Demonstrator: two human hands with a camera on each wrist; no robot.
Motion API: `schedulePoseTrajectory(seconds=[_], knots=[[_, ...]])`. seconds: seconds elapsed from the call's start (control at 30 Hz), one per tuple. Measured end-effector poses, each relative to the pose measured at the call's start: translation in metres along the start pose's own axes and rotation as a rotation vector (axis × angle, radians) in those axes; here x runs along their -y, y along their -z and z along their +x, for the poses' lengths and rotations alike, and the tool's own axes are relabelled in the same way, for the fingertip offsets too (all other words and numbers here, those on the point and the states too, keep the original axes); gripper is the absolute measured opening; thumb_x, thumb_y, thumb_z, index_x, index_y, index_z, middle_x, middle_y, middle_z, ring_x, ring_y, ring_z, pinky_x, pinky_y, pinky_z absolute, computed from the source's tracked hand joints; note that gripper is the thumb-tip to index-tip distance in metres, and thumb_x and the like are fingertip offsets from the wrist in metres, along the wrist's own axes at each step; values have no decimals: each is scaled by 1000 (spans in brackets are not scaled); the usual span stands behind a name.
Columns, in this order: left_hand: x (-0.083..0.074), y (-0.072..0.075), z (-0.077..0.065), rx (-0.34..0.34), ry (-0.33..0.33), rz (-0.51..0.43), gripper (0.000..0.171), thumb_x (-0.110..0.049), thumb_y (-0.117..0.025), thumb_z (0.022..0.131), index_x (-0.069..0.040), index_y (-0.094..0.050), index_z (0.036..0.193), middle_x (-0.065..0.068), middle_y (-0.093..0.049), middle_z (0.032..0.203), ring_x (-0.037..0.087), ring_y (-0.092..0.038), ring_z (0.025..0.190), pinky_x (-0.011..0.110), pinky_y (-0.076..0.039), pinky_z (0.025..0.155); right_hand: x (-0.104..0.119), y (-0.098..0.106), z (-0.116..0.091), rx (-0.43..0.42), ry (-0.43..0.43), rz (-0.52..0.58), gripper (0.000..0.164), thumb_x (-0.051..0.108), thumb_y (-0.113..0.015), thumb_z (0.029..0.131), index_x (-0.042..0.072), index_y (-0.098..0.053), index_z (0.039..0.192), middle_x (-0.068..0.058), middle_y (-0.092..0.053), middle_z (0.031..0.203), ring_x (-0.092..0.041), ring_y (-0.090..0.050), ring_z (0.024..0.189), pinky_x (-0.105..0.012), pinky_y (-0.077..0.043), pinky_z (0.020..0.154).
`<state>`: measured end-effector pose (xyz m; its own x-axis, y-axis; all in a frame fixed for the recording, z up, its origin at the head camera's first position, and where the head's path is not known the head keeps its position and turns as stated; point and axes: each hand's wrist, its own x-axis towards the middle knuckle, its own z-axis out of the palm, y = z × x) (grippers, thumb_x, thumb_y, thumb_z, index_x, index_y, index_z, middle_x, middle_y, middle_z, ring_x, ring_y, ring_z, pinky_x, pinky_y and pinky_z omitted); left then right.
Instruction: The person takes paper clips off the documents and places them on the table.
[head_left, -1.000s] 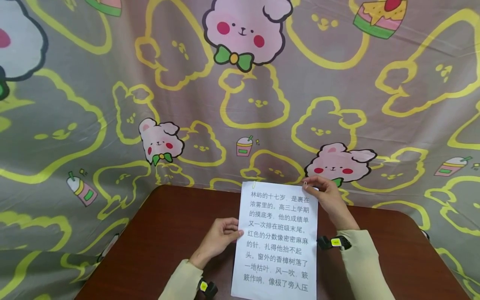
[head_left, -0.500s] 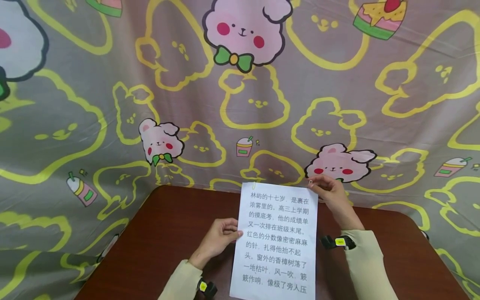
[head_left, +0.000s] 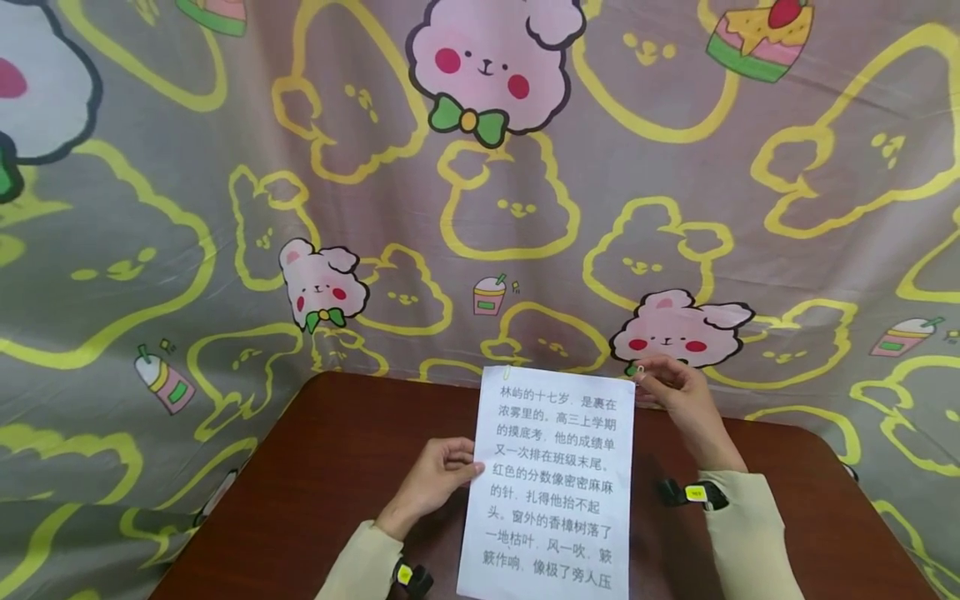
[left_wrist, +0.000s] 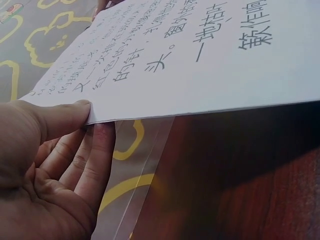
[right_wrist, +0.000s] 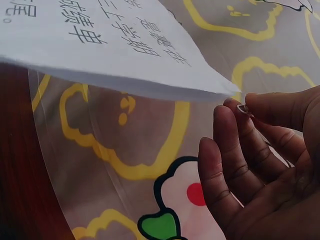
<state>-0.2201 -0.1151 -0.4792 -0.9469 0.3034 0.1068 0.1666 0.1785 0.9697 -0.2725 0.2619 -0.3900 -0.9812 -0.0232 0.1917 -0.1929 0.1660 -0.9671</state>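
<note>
A stack of white printed paper (head_left: 551, 483) with large Chinese characters is held up over the table. My left hand (head_left: 437, 477) pinches its left edge, thumb on the printed face and fingers behind, as the left wrist view shows. A pale yellow paper clip (head_left: 507, 372) sits on the top edge near the left corner. Just beyond the top right corner, my right hand (head_left: 678, 400) pinches a small white paper clip (right_wrist: 243, 108) between thumb and index finger. In the right wrist view this clip lies close beside the paper's corner, apart from the sheet edges.
The dark red-brown table (head_left: 337, 450) spreads beneath the paper. Behind it hangs a grey cloth (head_left: 420, 200) with yellow outlines and cartoon rabbits. A black wrist device (head_left: 693, 493) is strapped on each arm.
My right hand has moved to the right with the white paper clip, from over the paper's top right corner to just outside it. The left hand stays almost still; the paper's bottom shifts slightly left.
</note>
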Motion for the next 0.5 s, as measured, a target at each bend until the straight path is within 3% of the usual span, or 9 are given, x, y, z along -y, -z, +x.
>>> schedulePoseTrajectory(seconds=[0.13, 0.23, 0.37, 0.5], knots=[[-1, 2, 0, 0, -12, -2, 22, -2, -70, 97, 10, -69, 116, 28, -76, 107, 26, -78, 90, 27, -64, 75, -4, 5, -3, -12, -6, 17, 8, 14, -69, 101, 17, -70, 108, 15, -75, 91, -7, -74, 80, -22, -63, 76], [-1, 4, 2, -8, -17, 5, 22, -3, -70, 97, 9, -70, 116, 27, -76, 107, 24, -78, 89, 27, -64, 75, -7, 7, -4, -21, -1, 3, 15, 15, -69, 101, 7, -68, 114, 16, -75, 92, -7, -73, 80, -21, -63, 76], [1, 5, 2, -16, -2, 11, 22, -3, -71, 97, 8, -70, 116, 25, -77, 105, 21, -78, 87, 27, -64, 75, -15, 8, -7, -28, -3, -64, 30, 16, -69, 101, -5, -62, 122, 18, -73, 90, -7, -73, 80, -21, -62, 77], [4, 5, 2, -17, 21, 6, 21, -3, -70, 98, 7, -70, 116, 24, -77, 105, 22, -78, 88, 27, -64, 75, -25, 11, -14, -25, -28, -117, 34, 16, -68, 102, -8, -61, 124, 19, -73, 91, -8, -74, 82, -21, -62, 78]])
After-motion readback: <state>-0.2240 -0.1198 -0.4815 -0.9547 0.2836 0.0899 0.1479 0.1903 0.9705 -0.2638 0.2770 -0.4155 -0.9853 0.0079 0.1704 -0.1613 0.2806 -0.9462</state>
